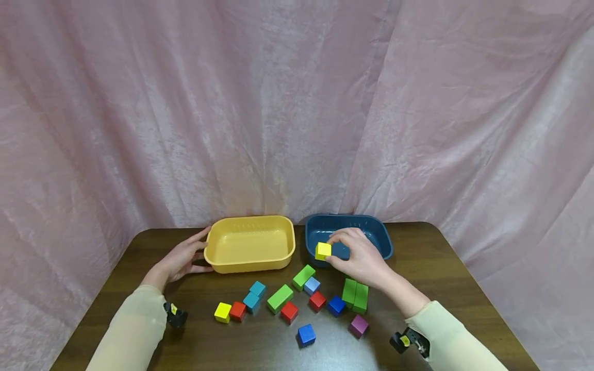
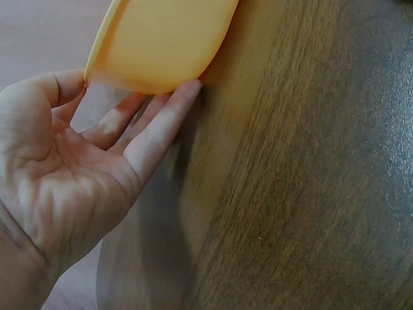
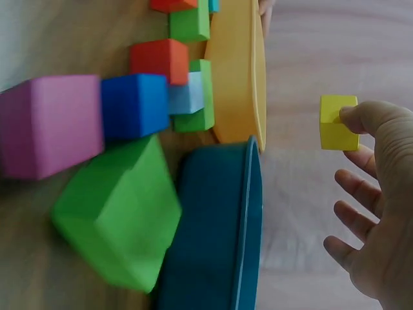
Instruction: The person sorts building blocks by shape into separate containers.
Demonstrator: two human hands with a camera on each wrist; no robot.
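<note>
The right hand (image 1: 359, 257) is pinching a yellow cube (image 1: 323, 251) between the thumb and a finger, while its other fingers are standing apart. The left hand (image 1: 185, 255) is touching the left end of the yellow tray (image 1: 250, 267); its fingers are spreading along this end, rather straight.

The important relation is the following: the held cube is hanging higher than the rims of both trays, and in the head view it is appearing before the left part of the blue tray (image 1: 325, 224). The yellow tray is lying to the left of this cube. I cannot tell if the cube is hanging directly over the blue tray or closer to the person. Both trays are stretching their long sides from left to right, whereas the cube is showing no longer axis.

Nearer to the person, a second yellow cube (image 1: 223, 312) is resting on the counter (image 1: 445, 288), just beside a red cube (image 1: 238, 311). It is lying much nearer to the left hand than to the right one.
</note>
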